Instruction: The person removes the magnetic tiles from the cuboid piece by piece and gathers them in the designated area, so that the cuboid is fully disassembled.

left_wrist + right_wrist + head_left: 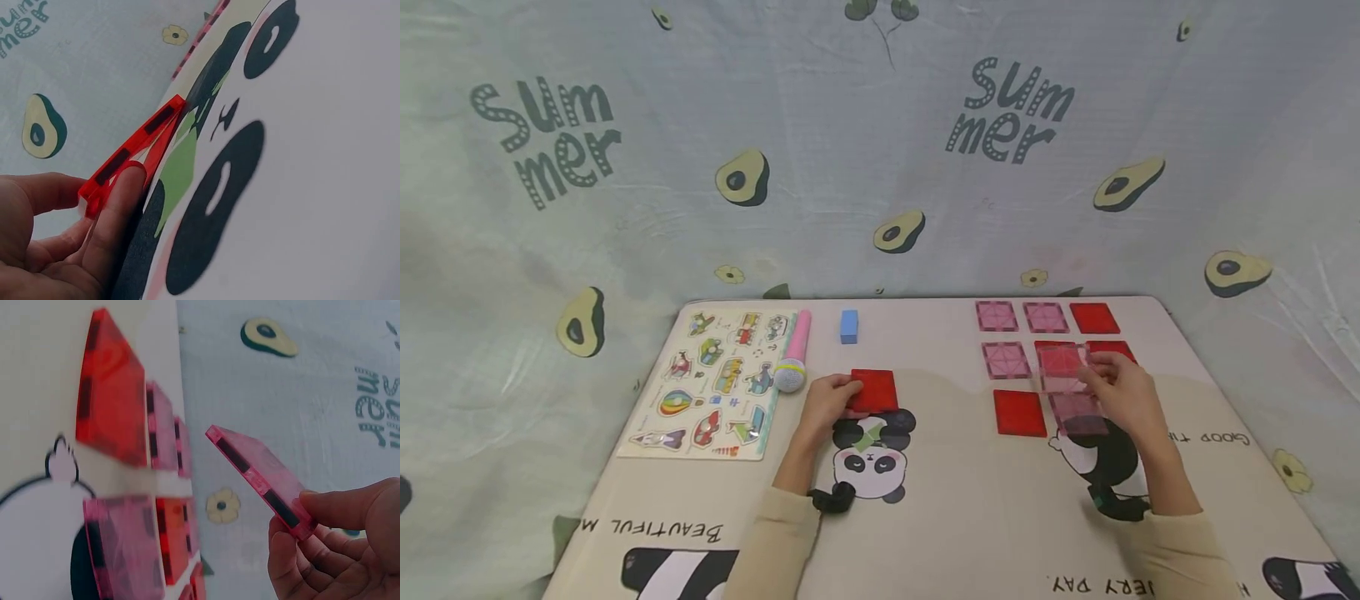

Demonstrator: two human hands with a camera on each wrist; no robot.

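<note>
My left hand (826, 408) pinches a red square magnetic tile (877, 390) above the panda print; one edge of that tile (115, 164) tilts up in the left wrist view. A clear pink magnetic tile (1060, 371) is pinched at its edge by my right hand (1127, 396). The right wrist view has this pink tile (265, 472) raised off the table, thumb on one face and fingers behind. Beneath and around it lie more tiles in rows, among them a pink tile (997, 317), a red tile (1094, 317) and a nearer red tile (1019, 414). The held tile partly covers another red one.
A picture puzzle board (703, 387) lies on the table's left side. Beside it are a pink toy microphone (797, 350) and a small blue block (848, 327). A patterned cloth (820, 125) hangs behind the table's back edge.
</note>
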